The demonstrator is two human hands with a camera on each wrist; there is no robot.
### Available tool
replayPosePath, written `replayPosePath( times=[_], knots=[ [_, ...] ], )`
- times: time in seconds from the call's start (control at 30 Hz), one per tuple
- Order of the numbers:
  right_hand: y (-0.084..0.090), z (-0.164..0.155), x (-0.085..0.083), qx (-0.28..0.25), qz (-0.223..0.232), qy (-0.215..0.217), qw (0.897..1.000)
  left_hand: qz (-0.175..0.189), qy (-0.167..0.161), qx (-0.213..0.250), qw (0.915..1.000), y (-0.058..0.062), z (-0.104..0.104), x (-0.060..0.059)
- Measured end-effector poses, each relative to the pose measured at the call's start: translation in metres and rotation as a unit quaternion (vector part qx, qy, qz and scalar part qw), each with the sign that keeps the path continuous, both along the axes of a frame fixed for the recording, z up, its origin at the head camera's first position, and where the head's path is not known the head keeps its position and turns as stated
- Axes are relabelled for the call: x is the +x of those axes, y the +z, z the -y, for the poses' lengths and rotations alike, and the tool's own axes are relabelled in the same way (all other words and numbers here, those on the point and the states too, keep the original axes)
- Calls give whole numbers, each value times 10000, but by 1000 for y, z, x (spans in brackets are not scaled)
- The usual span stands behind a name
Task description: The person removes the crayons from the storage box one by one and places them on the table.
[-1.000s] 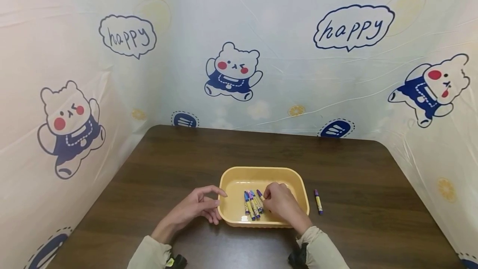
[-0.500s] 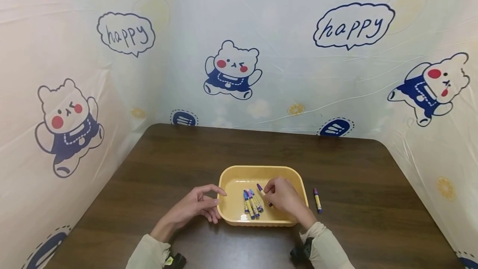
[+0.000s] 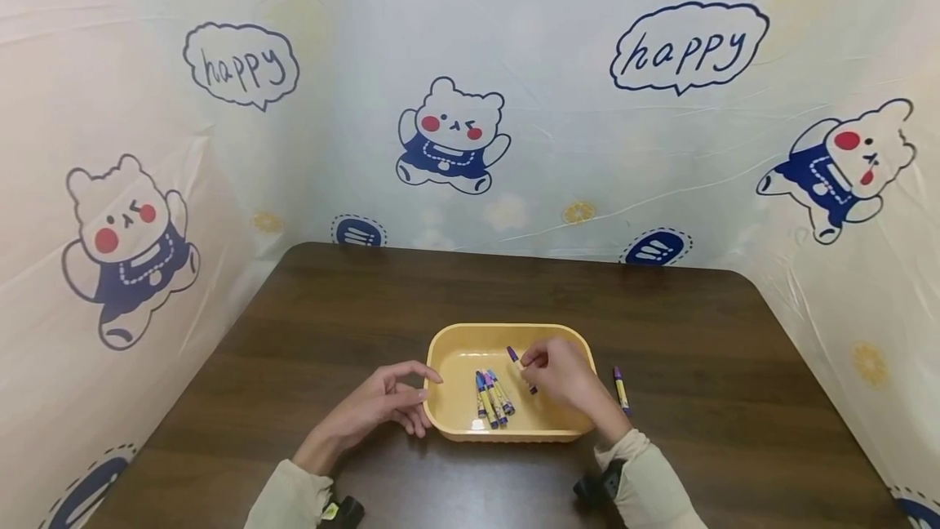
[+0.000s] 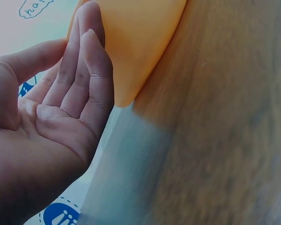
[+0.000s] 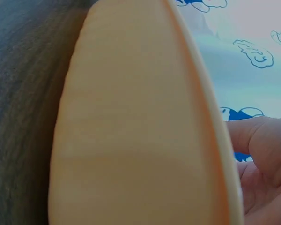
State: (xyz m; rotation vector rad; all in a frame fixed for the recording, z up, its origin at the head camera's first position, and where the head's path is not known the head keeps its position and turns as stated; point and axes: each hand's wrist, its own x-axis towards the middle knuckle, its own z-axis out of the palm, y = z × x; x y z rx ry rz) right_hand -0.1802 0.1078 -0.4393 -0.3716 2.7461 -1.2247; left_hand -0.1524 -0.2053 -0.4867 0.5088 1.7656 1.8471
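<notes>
In the head view, my right hand (image 3: 560,371) pinches a purple-tipped crayon (image 3: 513,355) between thumb and fingers, over the inside of a yellow tray (image 3: 507,436). Several crayons (image 3: 492,400) with yellow wrappers lie bunched on the tray floor, to the left of that hand. My left hand (image 3: 378,402) rests at the tray's left rim, one fingertip reaching over it. Its loosely bent fingers lie against the outer wall of the tray in the left wrist view. The tray's side (image 5: 131,112) fills much of the right wrist view and hides the held crayon.
Another purple-tipped crayon (image 3: 621,390) lies on the dark wooden table (image 3: 352,300), right of the tray and close to the right forearm. A printed curtain (image 3: 573,129) with bears surrounds the table on its far side and both flanks.
My right hand has drawn the purple-tipped crayon away from the bunch, to the right and slightly farther back inside the tray. My left hand stays at the rim.
</notes>
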Motion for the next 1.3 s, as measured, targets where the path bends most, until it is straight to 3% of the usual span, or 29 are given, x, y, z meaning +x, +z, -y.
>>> replayPosePath(
  times=[0.17,0.77,1.13,1.3],
  knots=[
    [5,-3,1,-127,-42,-8,9999,51,19,20,10000,0,2,1],
    [26,-49,24,-204,-35,-814,9965,42,17,-13,10000,-1,0,-1],
    [22,-84,44,-549,86,-910,9943,91,31,-81,9999,-2,2,-1],
    [19,-103,45,-663,194,-1018,9924,73,49,-87,9999,-2,2,-1]
  ],
)
